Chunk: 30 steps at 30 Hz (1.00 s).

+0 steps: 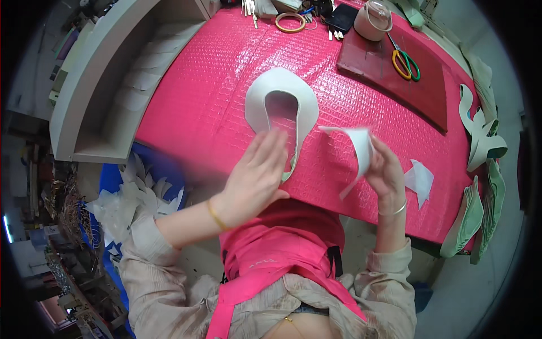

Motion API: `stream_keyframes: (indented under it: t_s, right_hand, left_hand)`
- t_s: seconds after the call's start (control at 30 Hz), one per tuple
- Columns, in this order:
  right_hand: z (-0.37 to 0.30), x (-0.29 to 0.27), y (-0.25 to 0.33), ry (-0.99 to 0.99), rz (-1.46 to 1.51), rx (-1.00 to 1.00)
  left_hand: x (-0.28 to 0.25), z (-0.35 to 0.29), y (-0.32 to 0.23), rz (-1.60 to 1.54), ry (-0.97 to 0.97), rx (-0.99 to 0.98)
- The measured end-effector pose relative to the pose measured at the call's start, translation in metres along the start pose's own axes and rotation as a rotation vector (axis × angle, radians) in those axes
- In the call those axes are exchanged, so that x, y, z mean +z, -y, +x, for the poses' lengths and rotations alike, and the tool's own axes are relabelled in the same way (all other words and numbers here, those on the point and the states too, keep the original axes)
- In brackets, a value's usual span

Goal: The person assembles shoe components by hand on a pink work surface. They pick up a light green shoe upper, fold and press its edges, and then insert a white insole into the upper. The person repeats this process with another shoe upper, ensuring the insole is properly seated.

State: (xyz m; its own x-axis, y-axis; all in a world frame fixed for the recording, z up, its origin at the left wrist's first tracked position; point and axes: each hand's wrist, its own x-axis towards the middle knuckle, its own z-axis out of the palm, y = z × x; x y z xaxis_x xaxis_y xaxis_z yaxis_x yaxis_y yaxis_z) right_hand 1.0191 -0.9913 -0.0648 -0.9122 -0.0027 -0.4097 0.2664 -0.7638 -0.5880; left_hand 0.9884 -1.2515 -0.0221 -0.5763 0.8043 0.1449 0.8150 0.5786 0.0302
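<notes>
On the pink table (pixel 197 85) before me lies a white horseshoe-shaped piece (pixel 257 104), like a shoe upper, its rounded end pointing away. My left hand (pixel 252 175) is over its near left part with the fingers stretched out, slightly blurred; whether it touches is unclear. My right hand (pixel 387 172) pinches a thin white curved piece (pixel 360 151) between thumb and fingers, raised a little above the table and smeared by motion. To the right of that hand rests a small white angular scrap (pixel 419 179).
Yellow-and-green-handled scissors (pixel 407 65) and a white lidded pot (pixel 372 21) are on a dark red board (pixel 395 79). A tape roll (pixel 290 22) sits at the back. Pale green strips (pixel 483 209) hang at right. A grey shelf (pixel 116 107) and blue bin (pixel 110 175) stand at left.
</notes>
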Motion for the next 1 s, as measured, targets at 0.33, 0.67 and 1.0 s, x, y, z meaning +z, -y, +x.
stream_keyframes:
  t_s: [0.33,0.67,1.0]
  right_hand:
    - [-0.054,-0.046,-0.047,-0.083,-0.367,0.410]
    - [-0.043,0.015,0.020,0.025,-0.505,-0.242]
    - [0.025,0.128,-0.004,0.332,-0.496,-1.055]
  left_hand:
    - [0.018,0.024,0.031,-0.171,0.440,0.370]
    - [-0.018,0.029,0.048,-1.110,0.085,-0.269]
    - [-0.039,0.065,0.031,-1.991,-0.378,-0.400]
